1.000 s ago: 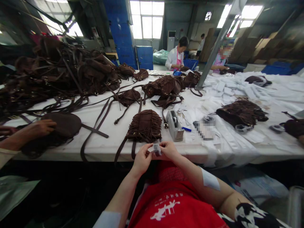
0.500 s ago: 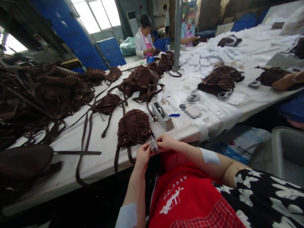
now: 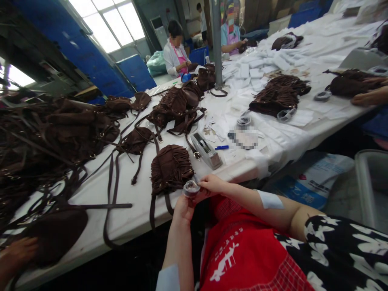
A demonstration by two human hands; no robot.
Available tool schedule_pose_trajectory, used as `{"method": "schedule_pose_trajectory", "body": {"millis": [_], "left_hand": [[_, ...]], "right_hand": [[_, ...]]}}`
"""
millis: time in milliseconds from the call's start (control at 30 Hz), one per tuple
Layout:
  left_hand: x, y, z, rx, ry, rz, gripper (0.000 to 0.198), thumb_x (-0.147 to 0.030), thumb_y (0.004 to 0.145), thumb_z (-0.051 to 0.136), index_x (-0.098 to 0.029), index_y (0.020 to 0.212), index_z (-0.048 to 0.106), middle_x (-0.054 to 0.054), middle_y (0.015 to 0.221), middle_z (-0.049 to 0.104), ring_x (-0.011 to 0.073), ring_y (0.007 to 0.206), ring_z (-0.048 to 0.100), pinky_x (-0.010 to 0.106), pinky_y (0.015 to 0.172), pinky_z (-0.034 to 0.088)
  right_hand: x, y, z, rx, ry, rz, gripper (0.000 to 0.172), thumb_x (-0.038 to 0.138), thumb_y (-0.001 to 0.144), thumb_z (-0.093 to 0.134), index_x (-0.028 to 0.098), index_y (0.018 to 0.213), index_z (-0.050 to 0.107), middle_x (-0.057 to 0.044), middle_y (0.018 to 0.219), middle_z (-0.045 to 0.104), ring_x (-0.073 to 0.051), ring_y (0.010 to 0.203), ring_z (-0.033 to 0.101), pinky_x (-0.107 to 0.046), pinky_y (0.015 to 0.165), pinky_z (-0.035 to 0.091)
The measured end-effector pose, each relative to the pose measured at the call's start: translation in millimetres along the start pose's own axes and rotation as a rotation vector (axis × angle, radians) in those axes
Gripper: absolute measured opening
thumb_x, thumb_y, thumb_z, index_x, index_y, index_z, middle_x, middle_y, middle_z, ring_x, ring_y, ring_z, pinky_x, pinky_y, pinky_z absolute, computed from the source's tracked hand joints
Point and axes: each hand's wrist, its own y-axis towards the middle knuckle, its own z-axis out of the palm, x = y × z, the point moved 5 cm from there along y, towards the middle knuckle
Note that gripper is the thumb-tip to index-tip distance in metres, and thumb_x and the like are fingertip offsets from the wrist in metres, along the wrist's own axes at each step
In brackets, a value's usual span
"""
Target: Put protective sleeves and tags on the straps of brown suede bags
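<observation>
A small dark wrapped coil is held over the near edge of the white table, just in front of a brown fringed bag. It is gripped from below by the fingers of the left hand, while its right side is pinched by the fingertips of the right hand. The two hands are thus brought together on one thing — neither is free. The coil seems to be covered in clear film, though whether it is joined to the bag by a strap cannot be told.

For this handling to be done well, the coil is best supported from beneath by the left hand, so that its turns are held level and no inner turn is pushed out. The pinch of the right hand should be light, in judgement: thin film could be creased or torn if it were pulled hard, and the coil could be loosened if the pressure were let go too soon. A loose edge of film is better smoothed along the curve than tugged across it. The bag and its dangling straps should be left undisturbed, since a strap could easily be snagged by a wrist.

Behind the hands, a grey tape dispenser is placed beside the bag, with a blue pen near it — both well clear of the fingers
</observation>
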Motion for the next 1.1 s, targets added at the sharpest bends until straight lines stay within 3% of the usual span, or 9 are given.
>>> {"method": "schedule_pose_trajectory", "body": {"millis": [167, 267, 400, 500, 667, 833, 933, 1000, 1100], "left_hand": [[-4.9, -2.7, 1.9, 0.052, 0.001, -0.069, 0.017, -0.010, 0.065, 0.070, -0.015, 0.081, 0.068, 0.004, 0.069, 0.071, 0.0102, 0.053, 0.062, 0.014, 0.040, 0.040], [-8.4, -1.5, -1.5, 0.057, 0.008, -0.107, 0.016, -0.011, 0.068, 0.069, -0.016, 0.084, 0.067, 0.003, 0.068, 0.070, 0.0092, 0.050, 0.061, 0.013, 0.039, 0.041], [-15.0, -1.6, -5.5, 0.078, 0.043, -0.154, 0.014, -0.013, 0.072, 0.066, -0.015, 0.086, 0.066, 0.004, 0.067, 0.069, 0.0097, 0.048, 0.060, 0.014, 0.040, 0.044], [-19.5, -2.8, -6.9, 0.092, 0.094, -0.170, 0.012, -0.014, 0.071, 0.065, -0.014, 0.083, 0.066, 0.005, 0.066, 0.068, 0.0110, 0.048, 0.060, 0.016, 0.039, 0.044], [-24.9, -4.7, -6.4, 0.085, 0.221, -0.130, 0.013, -0.016, 0.066, 0.071, -0.013, 0.077, 0.066, 0.007, 0.065, 0.067, 0.0117, 0.049, 0.058, 0.019, 0.041, 0.042], [-40.7, -23.4, -4.7, -0.040, 0.368, 0.110, 0.015, -0.025, 0.070, 0.071, -0.015, 0.082, 0.066, 0.013, 0.088, 0.069, 0.0190, 0.068, 0.063, 0.026, 0.054, 0.048], [-54.5, -45.0, 7.9, -0.064, 0.608, 0.529, 0.024, -0.020, 0.073, 0.068, -0.022, 0.096, 0.066, 0.013, 0.118, 0.062, 0.0264, 0.105, 0.059, 0.031, 0.083, 0.048], [-52.7, -52.6, 18.6, -0.046, 0.857, 0.726, 0.036, -0.014, 0.072, 0.065, -0.024, 0.106, 0.063, 0.013, 0.122, 0.060, 0.0294, 0.109, 0.057, 0.036, 0.092, 0.042], [-39.1, -39.6, 18.4, -0.056, 1.007, 0.673, 0.041, -0.009, 0.069, 0.065, -0.022, 0.107, 0.061, 0.013, 0.100, 0.067, 0.0299, 0.090, 0.062, 0.039, 0.086, 0.041]], "right_hand": [[6.7, 1.7, 1.7, 0.020, -0.034, -0.062, 0.026, 0.019, 0.090, 0.048, 0.015, 0.066, 0.056, 0.003, 0.046, 0.057, -0.008, 0.040, 0.055, -0.015, 0.040, 0.043], [6.8, 0.0, 0.8, 0.026, -0.014, -0.107, 0.012, 0.013, 0.087, 0.046, 0.015, 0.087, 0.058, 0.003, 0.054, 0.061, -0.011, 0.049, 0.061, -0.019, 0.048, 0.049], [17.8, -11.6, -1.6, 0.061, -0.078, -0.382, 0.048, 0.003, 0.075, 0.051, 0.018, 0.121, 0.046, 0.002, 0.077, 0.068, -0.012, 0.069, 0.066, -0.022, 0.065, 0.052], [30.9, -22.8, 1.1, 0.150, -0.353, -0.590, 0.045, 0.009, 0.077, 0.055, 0.019, 0.120, 0.054, -0.001, 0.091, 0.069, -0.014, 0.081, 0.065, -0.024, 0.075, 0.049], [46.2, -18.2, -1.9, 0.109, -0.705, -0.633, 0.020, 0.029, 0.084, 0.059, 0.022, 0.100, 0.069, -0.004, 0.090, 0.071, -0.020, 0.081, 0.064, -0.028, 0.075, 0.046], [52.3, -2.3, -5.0, 0.025, -0.866, -0.607, 0.012, 0.031, 0.080, 0.065, 0.021, 0.078, 0.071, -0.007, 0.073, 0.068, -0.021, 0.071, 0.062, -0.029, 0.072, 0.046], [53.4, 5.2, -2.7, 0.014, -0.915, -0.626, 0.018, 0.036, 0.079, 0.066, 0.021, 0.073, 0.070, -0.007, 0.068, 0.067, -0.021, 0.069, 0.061, -0.028, 0.071, 0.046], [54.0, 9.9, 0.0, 0.013, -0.932, -0.649, 0.020, 0.039, 0.078, 0.067, 0.020, 0.071, 0.070, -0.007, 0.065, 0.066, -0.021, 0.068, 0.060, -0.028, 0.070, 0.045], [52.2, 17.8, 3.7, 0.027, -0.942, -0.629, 0.018, 0.037, 0.069, 0.075, 0.021, 0.063, 0.069, -0.005, 0.057, 0.062, -0.020, 0.065, 0.059, -0.027, 0.067, 0.044]]}}
